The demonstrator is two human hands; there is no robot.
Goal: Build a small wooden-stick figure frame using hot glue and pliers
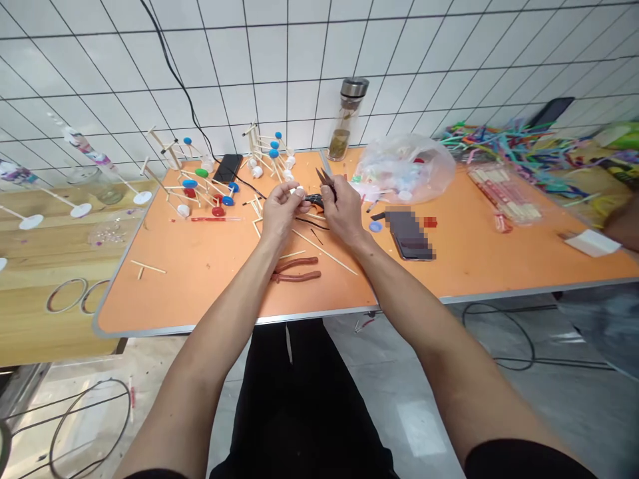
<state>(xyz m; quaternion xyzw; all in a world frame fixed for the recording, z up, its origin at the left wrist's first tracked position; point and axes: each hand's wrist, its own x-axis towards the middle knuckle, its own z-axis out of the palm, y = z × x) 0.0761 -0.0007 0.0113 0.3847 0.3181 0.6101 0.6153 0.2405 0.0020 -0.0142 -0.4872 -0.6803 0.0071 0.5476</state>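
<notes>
My left hand [280,207] is closed, pinching a small white bottle cap [299,191] between thumb and fingertips. Close beside it, my right hand [343,207] is wrapped round a pair of scissors [325,175], whose dark blades stick out past the thumb, slightly apart. Between the hands lies a black tool with an orange part [315,201], partly hidden, a dark cable near it. Below them rest red-handled pliers [298,269], their jaws hidden by my left forearm, and a long thin wooden stick [327,253].
Stick models with coloured cap wheels [200,186] stand at the left, another [267,153] behind my hands. A glass bottle [344,123] stands by the wall. Rightward are a plastic bag of caps [404,169], a phone [409,234], packaged sticks [504,193] and colourful pipe cleaners [514,146].
</notes>
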